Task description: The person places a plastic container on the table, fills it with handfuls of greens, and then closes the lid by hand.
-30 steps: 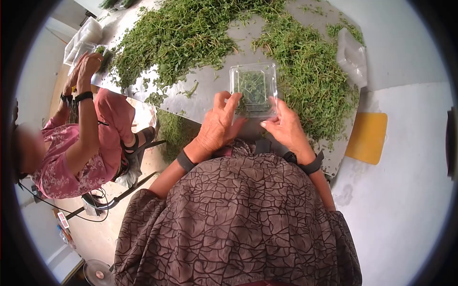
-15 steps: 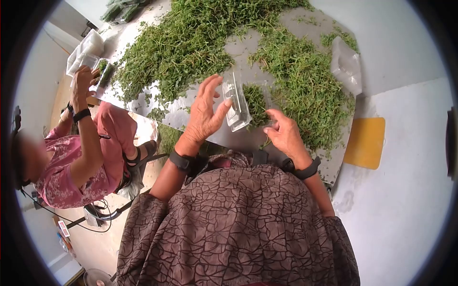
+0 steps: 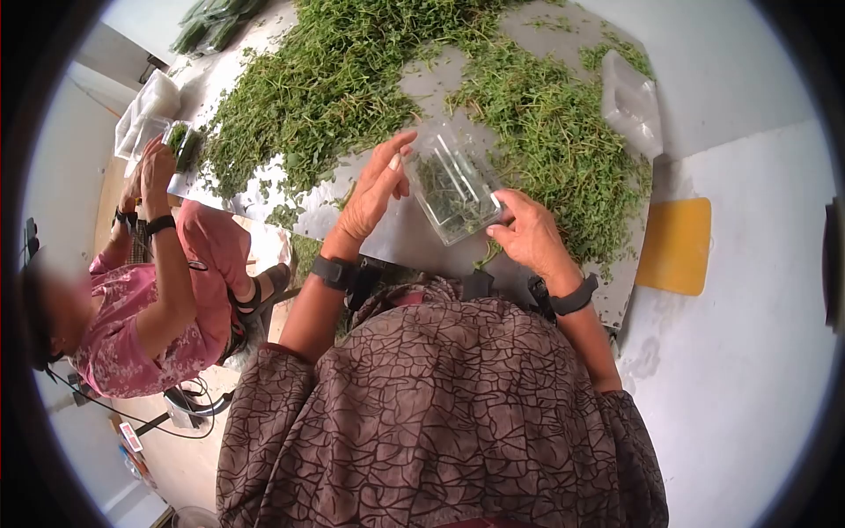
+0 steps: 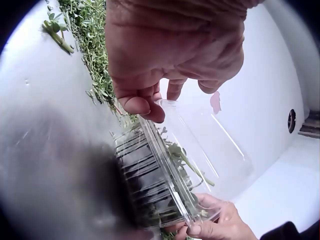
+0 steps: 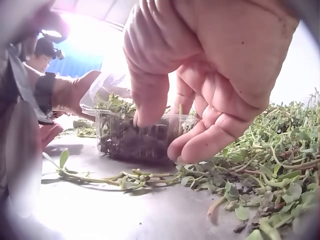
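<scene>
A clear plastic clamshell box (image 3: 458, 207) with leafy green stems inside is on the metal table, close to its front edge. My left hand (image 3: 374, 195) is at its upper left side. There, in the left wrist view, thumb and fingertips pinch the edge of the box beside the raised lid (image 4: 215, 140). My right hand (image 3: 531, 236) grips the lower right corner. In the right wrist view its thumb presses over the rim and other fingers curl by the side wall. A loose stem (image 5: 115, 181) lies in front of the box.
Large heaps of green stems (image 3: 308, 106) cover the back and right of the table (image 3: 436, 79). Stacked clear trays (image 3: 632, 106) stand at the right edge. At left another person (image 3: 158, 299) handles a filled box, with filled packs (image 3: 211, 25) further back.
The lid stood steeply at the left half a second ago and now lies tilted over the greens. My left hand has followed it, while the right hand has stayed near the corner.
</scene>
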Tool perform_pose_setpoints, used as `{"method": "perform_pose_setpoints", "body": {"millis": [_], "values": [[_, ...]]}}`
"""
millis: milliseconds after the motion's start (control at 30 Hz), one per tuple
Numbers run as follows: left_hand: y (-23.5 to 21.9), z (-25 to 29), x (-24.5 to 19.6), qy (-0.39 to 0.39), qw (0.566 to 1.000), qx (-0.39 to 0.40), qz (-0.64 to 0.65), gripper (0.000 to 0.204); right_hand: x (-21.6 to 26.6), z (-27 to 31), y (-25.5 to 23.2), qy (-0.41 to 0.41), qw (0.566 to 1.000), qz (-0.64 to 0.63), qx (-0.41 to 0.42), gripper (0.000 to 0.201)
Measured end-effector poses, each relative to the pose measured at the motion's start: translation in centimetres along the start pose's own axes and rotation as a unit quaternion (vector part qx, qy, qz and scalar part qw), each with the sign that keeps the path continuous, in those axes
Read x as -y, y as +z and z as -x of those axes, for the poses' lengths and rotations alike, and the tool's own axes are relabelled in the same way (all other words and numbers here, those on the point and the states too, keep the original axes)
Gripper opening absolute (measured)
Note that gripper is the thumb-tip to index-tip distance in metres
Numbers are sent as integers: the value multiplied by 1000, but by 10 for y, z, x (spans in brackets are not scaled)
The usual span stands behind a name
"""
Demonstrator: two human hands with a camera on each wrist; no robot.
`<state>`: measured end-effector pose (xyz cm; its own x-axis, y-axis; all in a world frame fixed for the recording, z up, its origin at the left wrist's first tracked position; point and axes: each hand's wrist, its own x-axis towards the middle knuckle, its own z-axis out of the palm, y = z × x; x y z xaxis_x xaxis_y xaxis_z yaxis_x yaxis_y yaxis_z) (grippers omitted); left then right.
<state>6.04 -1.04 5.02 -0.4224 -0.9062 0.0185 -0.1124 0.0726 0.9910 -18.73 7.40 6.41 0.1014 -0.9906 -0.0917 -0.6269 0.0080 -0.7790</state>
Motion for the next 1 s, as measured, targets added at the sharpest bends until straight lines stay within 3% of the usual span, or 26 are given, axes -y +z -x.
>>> {"method": "perform_pose_setpoints", "body": {"millis": [67, 267, 367, 733, 867, 933, 1000], "values": [[0, 9, 9, -42, 997, -28, 63, 54, -1, 6, 0, -25, 1000, 8, -12, 52], [1, 33, 17, -39, 996, -21, 83, 40, 0, 20, 5, -15, 998, 32, -43, 60], [4, 42, 19, -41, 995, -17, 95, 38, -10, 19, 14, -52, 992, 75, -84, 60], [4, 53, 25, -14, 995, 3, 103, 37, 1, 5, 17, 33, 993, 17, -111, 40], [4, 57, 21, 2, 995, -16, 94, 38, 5, 7, 17, 12, 992, 26, -122, 42], [8, 59, 13, 11, 994, -43, 96, 34, 13, 11, 8, 77, 992, -24, -94, 47], [7, 63, 12, 12, 993, -56, 101, 29, 6, 14, 3, 72, 992, -63, -88, 50]]}}
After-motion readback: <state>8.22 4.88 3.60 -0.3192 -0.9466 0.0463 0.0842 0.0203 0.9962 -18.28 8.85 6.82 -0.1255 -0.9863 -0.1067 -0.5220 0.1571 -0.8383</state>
